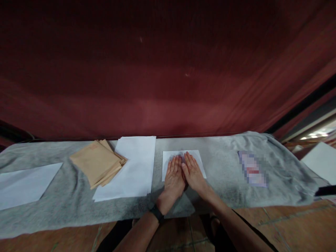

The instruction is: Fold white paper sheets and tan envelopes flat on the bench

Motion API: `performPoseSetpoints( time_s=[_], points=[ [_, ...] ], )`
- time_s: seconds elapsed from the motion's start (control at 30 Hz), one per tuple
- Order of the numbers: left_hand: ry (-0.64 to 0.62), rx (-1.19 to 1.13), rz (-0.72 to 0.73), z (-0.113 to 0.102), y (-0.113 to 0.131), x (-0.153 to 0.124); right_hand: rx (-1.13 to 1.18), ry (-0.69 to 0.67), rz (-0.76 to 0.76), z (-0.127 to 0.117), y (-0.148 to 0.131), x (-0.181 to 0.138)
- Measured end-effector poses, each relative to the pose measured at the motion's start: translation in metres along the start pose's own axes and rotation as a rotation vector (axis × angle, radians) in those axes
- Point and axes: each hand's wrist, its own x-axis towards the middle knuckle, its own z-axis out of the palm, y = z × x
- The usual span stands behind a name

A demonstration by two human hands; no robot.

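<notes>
Both my hands lie flat, side by side, on a small folded white sheet of paper (pixel 200 161) in the middle of a grey cloth-covered table (pixel 225 182). My left hand (pixel 174 176) has its fingers stretched out and together, palm down on the paper; a dark band sits on that wrist. My right hand (pixel 193 171) presses flat right next to it, fingers extended. Neither hand holds anything.
A stack of white sheets (pixel 133 171) lies to the left of my hands, with a pile of brown envelopes (pixel 97 164) partly over it. Another white sheet (pixel 23 183) lies at far left. A blurred printed slip (pixel 253 169) lies to the right. A red curtain (pixel 168 70) hangs behind.
</notes>
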Motion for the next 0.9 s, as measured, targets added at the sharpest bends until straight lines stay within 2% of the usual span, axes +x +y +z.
performPoseSetpoints(
  time_s=[0.07, 0.17, 0.33, 0.47, 0.9],
  points=[
    [-0.020, -0.004, 0.060, 0.006, 0.006, -0.001, 0.050, -0.065, -0.016, 0.003, -0.014, 0.001],
    [-0.022, 0.021, 0.065, 0.008, 0.004, -0.003, 0.023, -0.101, -0.009, 0.005, -0.017, 0.000],
    [-0.023, 0.031, -0.015, -0.001, -0.010, -0.004, -0.117, -0.089, -0.043, 0.002, 0.002, -0.004],
    [-0.031, 0.032, -0.104, -0.009, -0.018, -0.005, -0.187, -0.065, -0.009, -0.001, 0.015, -0.007],
    [-0.013, 0.100, -0.152, -0.016, -0.035, -0.016, -0.237, -0.027, 0.078, -0.006, 0.058, -0.020]
  ],
)
